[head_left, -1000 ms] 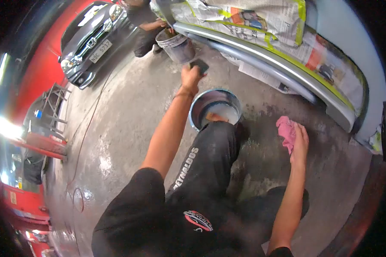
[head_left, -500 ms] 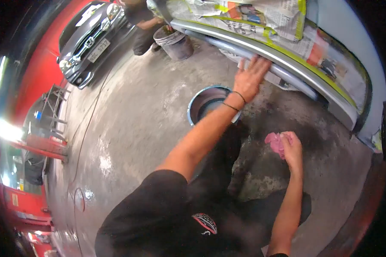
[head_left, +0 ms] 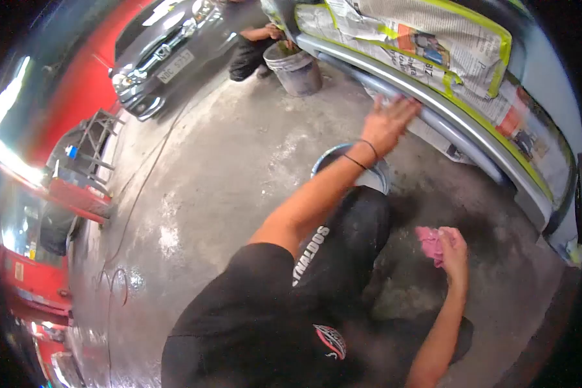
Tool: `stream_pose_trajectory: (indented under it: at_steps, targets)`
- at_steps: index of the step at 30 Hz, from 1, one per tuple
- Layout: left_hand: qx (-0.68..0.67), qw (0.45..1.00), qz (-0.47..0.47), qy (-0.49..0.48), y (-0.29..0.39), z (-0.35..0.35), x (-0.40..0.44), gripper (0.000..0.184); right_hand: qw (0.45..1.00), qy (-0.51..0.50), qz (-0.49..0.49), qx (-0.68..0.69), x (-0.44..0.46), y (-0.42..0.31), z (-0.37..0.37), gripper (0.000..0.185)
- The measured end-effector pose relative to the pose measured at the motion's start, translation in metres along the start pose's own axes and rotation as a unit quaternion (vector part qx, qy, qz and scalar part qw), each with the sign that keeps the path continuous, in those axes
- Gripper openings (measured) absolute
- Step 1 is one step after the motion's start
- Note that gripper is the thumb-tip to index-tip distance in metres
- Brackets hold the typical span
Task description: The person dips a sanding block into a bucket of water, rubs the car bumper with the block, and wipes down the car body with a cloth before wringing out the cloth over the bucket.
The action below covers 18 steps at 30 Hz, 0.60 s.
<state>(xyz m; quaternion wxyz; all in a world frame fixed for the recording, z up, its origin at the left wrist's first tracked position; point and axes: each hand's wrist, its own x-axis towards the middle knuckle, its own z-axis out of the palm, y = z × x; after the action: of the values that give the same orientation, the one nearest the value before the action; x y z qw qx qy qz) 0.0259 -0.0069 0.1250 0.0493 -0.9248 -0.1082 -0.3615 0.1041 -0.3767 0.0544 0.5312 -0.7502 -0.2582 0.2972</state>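
Note:
My left hand lies with its fingers stretched out against the lower rail of a silver car sill. Whether anything is under the palm is hidden, and the fingers are slightly blurred. Lower down on the right, my right hand is closed around a crumpled pink cloth, held over the wet floor and apart from the car. Newspaper edged with yellow-green tape covers the body above the sill. Beneath my left forearm stands a bucket, partly hidden by the arm and my knee.
Another person's hand is at a grey, stained bucket near the far end of the sill. A dark car is parked at upper left. A cable runs along the concrete floor, beside a metal stand.
The view has shifted, so most things appear further right or lower. My left hand still touches the sill rail, and my right hand keeps hold of the pink cloth.

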Motion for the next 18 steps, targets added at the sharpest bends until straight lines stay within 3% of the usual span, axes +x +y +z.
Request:
stream_pose_trajectory:
  at_steps: [1,3,6,9,10,12,13,14,18]
  targets:
    - [0.036,0.999,0.010,0.010,-0.025,0.005,-0.002,0.065,1.000,0.006,0.009,-0.009,-0.004,-0.002,0.001,0.025]
    - [0.067,0.993,-0.099,-0.021,-0.087,0.004,-0.001,0.066,0.993,-0.023,0.101,0.051,-0.008,-0.011,0.005,0.024]
    - [0.156,0.972,-0.171,-0.035,-0.172,0.015,0.017,0.060,0.999,-0.012,0.034,-0.007,-0.010,-0.008,0.011,0.025]
    - [0.149,0.960,-0.232,-0.044,-0.167,0.018,0.035,0.054,0.996,-0.005,0.084,0.016,-0.012,-0.028,0.026,0.026]
    - [0.182,0.960,-0.214,-0.019,-0.157,0.034,0.033,0.052,0.993,0.002,0.113,0.038,-0.011,-0.034,0.030,0.026]
    - [0.212,0.962,-0.157,-0.076,-0.111,0.033,0.034,0.053,0.991,0.000,0.129,0.029,-0.002,-0.049,0.040,0.026]
    - [0.114,0.981,-0.145,0.063,-0.092,0.044,0.023,0.058,0.989,0.000,0.143,0.028,0.004,-0.055,0.047,0.027]
    - [0.079,0.988,-0.114,0.068,-0.094,0.034,0.017,0.058,0.989,-0.003,0.149,0.017,0.008,-0.053,0.050,0.027]
    - [0.062,0.995,-0.037,0.075,-0.185,0.027,-0.001,0.051,0.989,0.025,0.145,0.005,0.009,-0.067,0.049,0.031]
